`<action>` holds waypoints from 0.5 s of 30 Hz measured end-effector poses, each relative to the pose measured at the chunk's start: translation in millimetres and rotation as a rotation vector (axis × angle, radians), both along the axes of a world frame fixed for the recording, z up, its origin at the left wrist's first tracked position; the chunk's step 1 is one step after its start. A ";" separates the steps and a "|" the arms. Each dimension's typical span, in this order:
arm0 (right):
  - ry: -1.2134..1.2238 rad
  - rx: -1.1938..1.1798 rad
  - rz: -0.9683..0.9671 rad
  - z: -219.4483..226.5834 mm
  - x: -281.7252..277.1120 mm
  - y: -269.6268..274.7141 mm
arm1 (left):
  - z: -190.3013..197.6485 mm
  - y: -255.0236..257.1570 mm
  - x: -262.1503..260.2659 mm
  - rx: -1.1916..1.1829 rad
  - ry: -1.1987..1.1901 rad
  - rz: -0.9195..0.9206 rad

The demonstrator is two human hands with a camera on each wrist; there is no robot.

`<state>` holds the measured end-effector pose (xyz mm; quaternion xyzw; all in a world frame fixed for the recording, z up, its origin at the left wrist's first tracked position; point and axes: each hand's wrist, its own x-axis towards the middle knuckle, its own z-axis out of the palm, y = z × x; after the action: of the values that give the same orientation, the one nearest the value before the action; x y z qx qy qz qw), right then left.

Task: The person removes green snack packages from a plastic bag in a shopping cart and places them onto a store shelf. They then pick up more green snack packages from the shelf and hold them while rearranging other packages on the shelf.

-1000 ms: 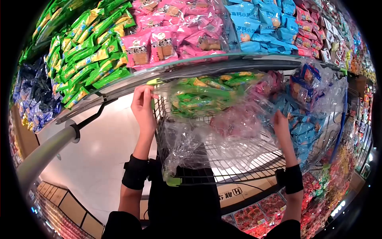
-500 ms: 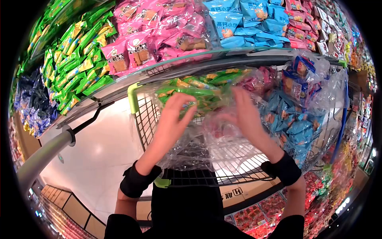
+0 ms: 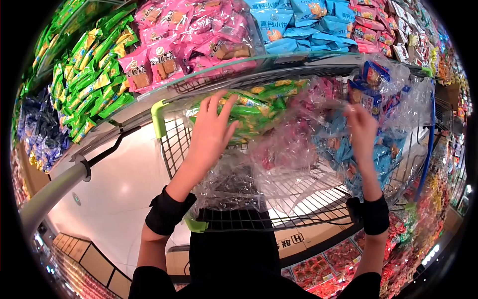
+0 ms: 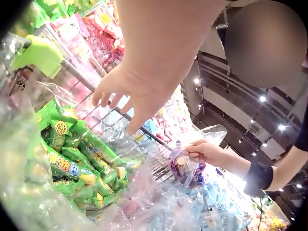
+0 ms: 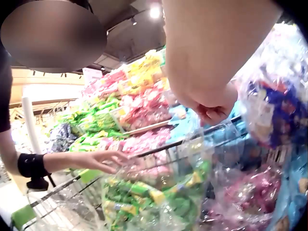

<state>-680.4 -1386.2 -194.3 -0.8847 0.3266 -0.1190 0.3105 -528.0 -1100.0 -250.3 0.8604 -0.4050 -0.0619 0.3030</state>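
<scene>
In the head view my left hand [image 3: 211, 124] lies over the clear bag of green snack packets [image 3: 249, 107], fingers spread and fairly straight. The left wrist view also has this hand [image 4: 139, 91] above the green packets [image 4: 72, 154], beside the cart rim. Further right, my right hand [image 3: 362, 127] is blurred, its fingers curled on the clear plastic bag [image 3: 326, 105], whose film stretches left toward the green packets. In the right wrist view the right hand [image 5: 214, 108] is curled above the clear film. Beneath it lie blue packets [image 3: 383, 154].
A wire shopping cart [image 3: 172, 149] with green corners holds the bags, including pink packets [image 3: 289, 144] and a bag of dark-blue packets [image 3: 368, 92]. Behind its far rim stands a shelf edge [image 3: 219, 70] with heaped green, pink and blue snacks. A grey pole [image 3: 55, 192] slants at the left.
My left hand went from the cart's corner onto the green packets. My right hand came in toward them, then swung back right with plastic at its fingers. The cart's left corner appears further left.
</scene>
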 end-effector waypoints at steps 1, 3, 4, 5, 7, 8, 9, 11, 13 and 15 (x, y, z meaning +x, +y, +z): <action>0.040 0.000 -0.070 14.7 -8.1 -11.9 | -0.7 -0.3 0.5 0.023 0.001 -0.029; 0.072 -0.003 -0.140 26.4 -25.4 -16.8 | -1.7 -3.3 3.2 0.043 -0.006 -0.057; 0.068 0.012 -0.182 25.7 -35.5 -13.4 | -3.2 -4.0 3.5 0.068 -0.006 -0.055; 0.064 0.029 -0.224 25.8 -44.2 -10.6 | -4.9 -4.5 4.0 0.094 -0.006 -0.053; -0.097 -0.022 -0.343 36.0 -55.3 -7.1 | -9.8 -4.1 7.6 0.165 -0.036 0.003; -0.255 -0.077 -0.463 42.7 -56.5 -8.4 | -11.5 -2.5 8.1 0.232 -0.063 0.058; -0.373 -0.126 -0.491 52.3 -56.0 -12.6 | -12.4 2.6 8.4 0.239 -0.063 0.056; -0.558 -0.199 -0.522 81.6 -65.5 -30.1 | -13.8 14.2 12.6 0.209 -0.034 -0.099; -0.669 -0.221 -0.485 108.7 -74.0 -40.4 | -6.8 23.5 3.6 0.198 0.008 -0.095; -0.625 -0.203 -0.416 119.0 -81.3 -36.1 | 2.3 34.6 -10.5 0.187 0.050 -0.088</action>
<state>-761.8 -1422.3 -75.3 -0.7469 0.3750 -0.4751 0.2755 -538.5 -1065.4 -248.0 0.8645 -0.4273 -0.1340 0.2282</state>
